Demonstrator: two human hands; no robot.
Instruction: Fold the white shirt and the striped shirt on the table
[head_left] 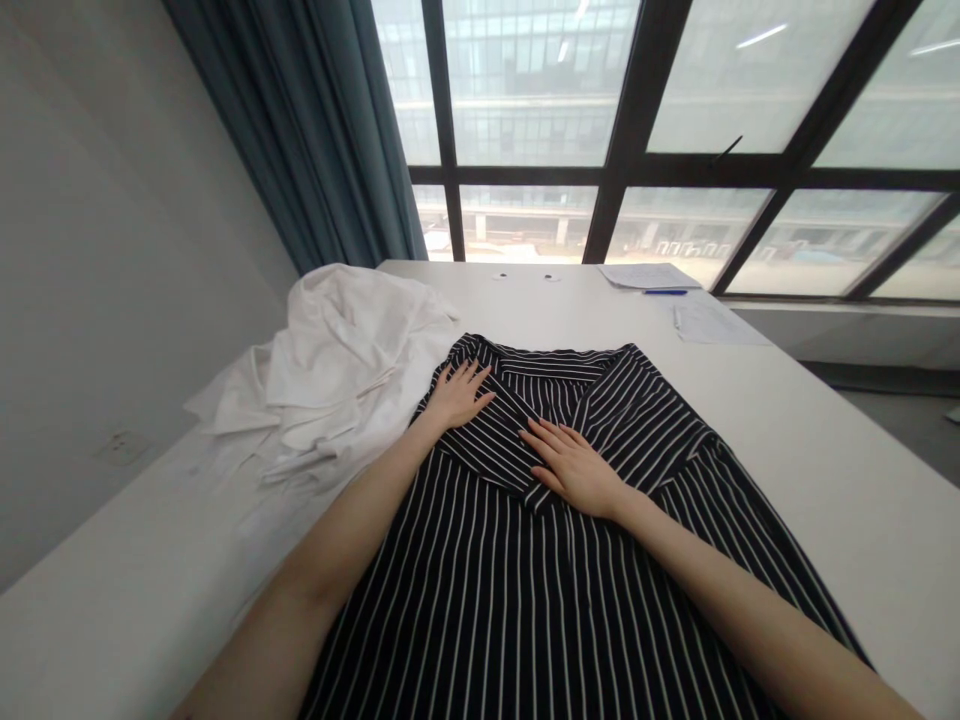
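Note:
A black garment with white stripes (517, 590) lies spread on the white table, its upper end pointing away from me toward the window. Folded, overlapping panels cross at its upper part, and the stripes there run at a slant. My left hand (457, 395) rests flat on the upper left of the striped cloth, fingers spread. Palm down, my right hand (576, 468) lies near the middle where the panels cross, its fingers stretched out. Neither hand grips the fabric. The garment's lower end runs out of view at the bottom.
A crumpled heap of white cloth (345, 350) lies left of the garment. Toward the far right of the table (840, 480) are paper sheets (716, 324) and a blue pen (665, 292). Behind stand a window (540, 80) and a blue curtain (322, 130).

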